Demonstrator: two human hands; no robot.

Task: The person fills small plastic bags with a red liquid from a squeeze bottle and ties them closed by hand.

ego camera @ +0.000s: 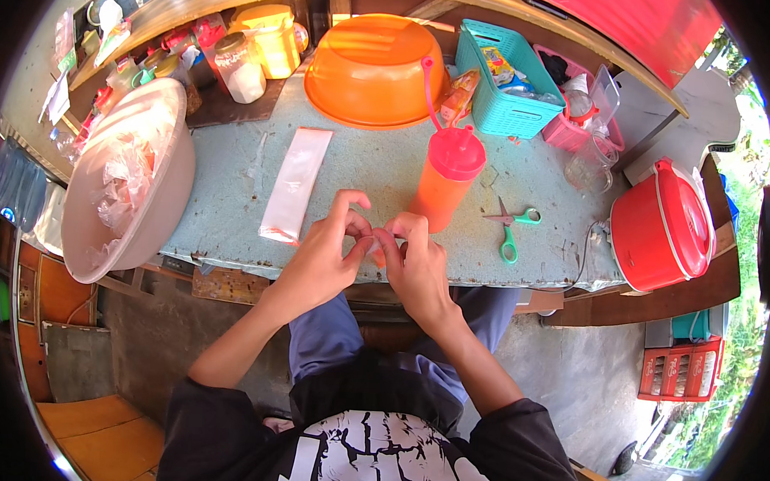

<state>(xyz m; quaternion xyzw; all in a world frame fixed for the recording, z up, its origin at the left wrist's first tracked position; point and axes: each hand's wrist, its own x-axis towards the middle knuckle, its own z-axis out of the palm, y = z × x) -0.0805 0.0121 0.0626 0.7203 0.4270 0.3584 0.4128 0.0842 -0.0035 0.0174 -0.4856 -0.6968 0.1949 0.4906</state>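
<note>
My left hand (324, 257) and my right hand (419, 261) meet over the table's front edge, thumbs and fingertips pinching a small clear plastic bag (378, 256) with something orange in its lower part. Just behind my right hand stands an orange squeeze bottle (443, 185) with a pink lid and a raised pink spout. A flat stack of clear plastic bags (296, 183) lies behind my left hand. Scissors with green handles (509, 226) lie spread apart to the right of the bottle.
A large pale basin (184, 163) holding plastic bags leans at the left. An upturned orange basin (375, 68), a turquoise basket (516, 115) and a pink basket (570, 139) line the back. A clear pitcher (590, 165) and a red rice cooker (655, 231) stand at the right.
</note>
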